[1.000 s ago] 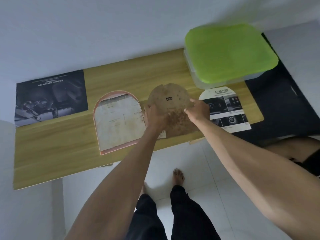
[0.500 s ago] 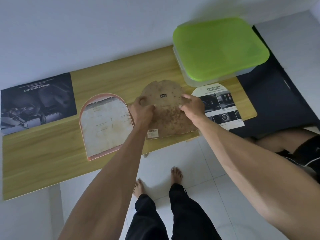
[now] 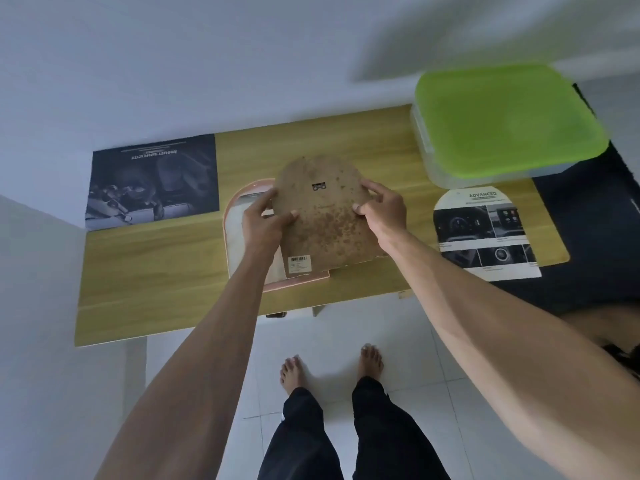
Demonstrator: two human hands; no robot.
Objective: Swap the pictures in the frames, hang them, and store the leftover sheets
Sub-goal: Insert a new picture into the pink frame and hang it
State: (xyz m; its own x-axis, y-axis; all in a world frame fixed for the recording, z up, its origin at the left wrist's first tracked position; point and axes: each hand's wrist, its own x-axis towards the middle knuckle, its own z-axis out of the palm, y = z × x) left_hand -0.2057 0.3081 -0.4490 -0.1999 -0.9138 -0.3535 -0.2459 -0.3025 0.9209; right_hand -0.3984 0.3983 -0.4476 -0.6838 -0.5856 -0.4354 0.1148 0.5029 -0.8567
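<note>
I hold a brown, stained arch-shaped backing board (image 3: 325,216) above the wooden table (image 3: 166,282). My left hand (image 3: 265,223) grips its left edge and my right hand (image 3: 382,211) pinches its right edge. A small metal hanger and a barcode label show on the board. Under it lies the pink arch-shaped frame (image 3: 231,233), mostly covered by the board and my left hand. An arch-cut car brochure sheet (image 3: 485,233) lies at the right. A dark rectangular car sheet (image 3: 152,181) lies at the table's left rear.
A clear storage box with a green lid (image 3: 505,119) stands at the table's right rear corner. A dark mat (image 3: 595,237) lies right of the table. A white wall runs behind the table. My bare feet stand on white floor tiles.
Both hands carried the backing board leftward until it overlaps the pink frame. The camera view shifted too.
</note>
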